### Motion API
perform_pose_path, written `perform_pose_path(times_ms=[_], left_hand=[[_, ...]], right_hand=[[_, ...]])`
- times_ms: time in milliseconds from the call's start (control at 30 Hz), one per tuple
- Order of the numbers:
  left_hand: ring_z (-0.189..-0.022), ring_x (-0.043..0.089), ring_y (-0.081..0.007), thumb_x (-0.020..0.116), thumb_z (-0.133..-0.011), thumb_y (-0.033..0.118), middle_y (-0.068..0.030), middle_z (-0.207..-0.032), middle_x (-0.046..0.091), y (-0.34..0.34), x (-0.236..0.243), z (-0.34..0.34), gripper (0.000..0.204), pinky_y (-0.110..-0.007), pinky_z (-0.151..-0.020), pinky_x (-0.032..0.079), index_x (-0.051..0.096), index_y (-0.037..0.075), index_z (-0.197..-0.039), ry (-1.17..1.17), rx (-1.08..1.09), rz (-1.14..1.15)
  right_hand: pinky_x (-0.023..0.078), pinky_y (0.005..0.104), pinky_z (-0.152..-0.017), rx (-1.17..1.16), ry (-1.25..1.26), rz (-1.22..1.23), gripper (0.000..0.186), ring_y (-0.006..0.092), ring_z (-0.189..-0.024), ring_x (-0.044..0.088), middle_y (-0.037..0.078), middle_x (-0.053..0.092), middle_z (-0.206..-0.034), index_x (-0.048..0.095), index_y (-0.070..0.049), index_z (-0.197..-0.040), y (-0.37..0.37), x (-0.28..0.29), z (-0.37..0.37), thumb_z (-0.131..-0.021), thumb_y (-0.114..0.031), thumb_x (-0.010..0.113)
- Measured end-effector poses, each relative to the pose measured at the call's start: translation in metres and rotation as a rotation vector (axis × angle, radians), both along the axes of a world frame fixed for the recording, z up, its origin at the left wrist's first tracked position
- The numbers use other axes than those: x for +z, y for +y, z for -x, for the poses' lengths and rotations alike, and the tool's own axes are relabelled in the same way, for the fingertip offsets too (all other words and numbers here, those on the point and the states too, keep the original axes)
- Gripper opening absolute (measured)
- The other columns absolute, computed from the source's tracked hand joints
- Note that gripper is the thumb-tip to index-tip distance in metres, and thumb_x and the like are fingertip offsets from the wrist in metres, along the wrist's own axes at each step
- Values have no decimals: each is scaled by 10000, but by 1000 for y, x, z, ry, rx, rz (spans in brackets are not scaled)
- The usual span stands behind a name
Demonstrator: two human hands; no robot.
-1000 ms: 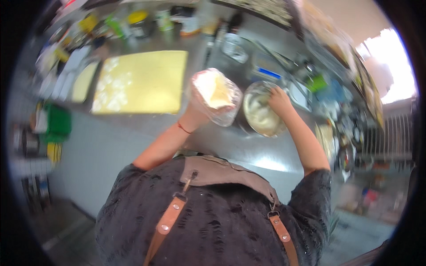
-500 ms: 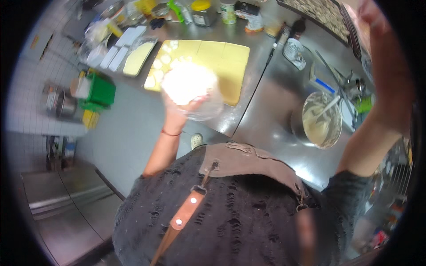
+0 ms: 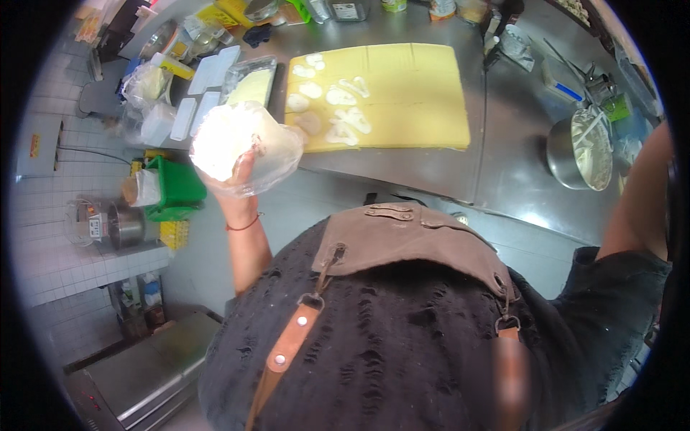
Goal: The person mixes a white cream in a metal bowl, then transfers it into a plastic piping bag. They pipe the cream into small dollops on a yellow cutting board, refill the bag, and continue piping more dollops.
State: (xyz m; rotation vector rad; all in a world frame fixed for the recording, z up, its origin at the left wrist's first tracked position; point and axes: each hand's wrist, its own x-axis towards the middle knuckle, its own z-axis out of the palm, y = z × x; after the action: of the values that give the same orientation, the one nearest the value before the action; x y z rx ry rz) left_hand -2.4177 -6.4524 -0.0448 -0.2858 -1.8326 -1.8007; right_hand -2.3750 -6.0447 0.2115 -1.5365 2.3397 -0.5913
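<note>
My left hand [image 3: 228,179] is closed around the underside of a clear plastic piping bag [image 3: 277,154]. Its bulging white contents are washed out by glare, and the fingers are partly hidden beneath it. The bag is held up in front of the counter edge, left of a yellow sponge sheet [image 3: 417,93]. Dollops and squiggles of white cream [image 3: 352,122] lie on the left part of that sheet. My right arm [image 3: 640,201] rises along the right rim of the picture, and the hand itself is outside it.
A metal bowl of pale cream [image 3: 568,154] with a spatula stands at the right of the steel counter [image 3: 402,169]. White boxes [image 3: 212,68] and a tray [image 3: 251,79] sit left of the sheet. A green bin [image 3: 176,187] stands on the floor at left.
The view has turned right and the sheet appears larger and further right. My left hand and the bag moved left off the sheet, uncovering cream. My right hand has left the picture.
</note>
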Motion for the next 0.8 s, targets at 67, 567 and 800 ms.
perform_pose_path(times_ms=[67, 567, 800], left_hand=[[-1235, 544, -231, 848, -775, 194, -102, -1376, 541, -26, 3, 10, 797, -382, -1050, 451, 444, 6, -1436, 10, -10, 56], [-1296, 504, -281, 893, -726, 229, -144, -1421, 498, -64, -9, 36, 924, -440, -1129, 393, 372, 9, -1457, -5, -20, 78], [-1212, 596, -332, 789, -785, 268, -193, -1375, 573, -43, -30, 40, 738, -471, -1056, 484, 507, -79, -1372, -33, -62, -24]], right_hand=[[453, 382, -953, -4, -10, 9, 292, 288, -1113, 590, 159, 630, -1169, 601, 34, -1204, -21, -3, 5, -1046, -181, 483], [459, 404, -946, -90, -458, 548, 319, 328, -1166, 585, 178, 626, -1276, 580, 45, -1308, -114, -75, -12, -1033, -98, 503], [484, 355, -974, 305, -998, 1249, 347, 233, -1076, 615, 125, 638, -1252, 577, -22, -1340, -193, -132, -40, -1016, -141, 545]])
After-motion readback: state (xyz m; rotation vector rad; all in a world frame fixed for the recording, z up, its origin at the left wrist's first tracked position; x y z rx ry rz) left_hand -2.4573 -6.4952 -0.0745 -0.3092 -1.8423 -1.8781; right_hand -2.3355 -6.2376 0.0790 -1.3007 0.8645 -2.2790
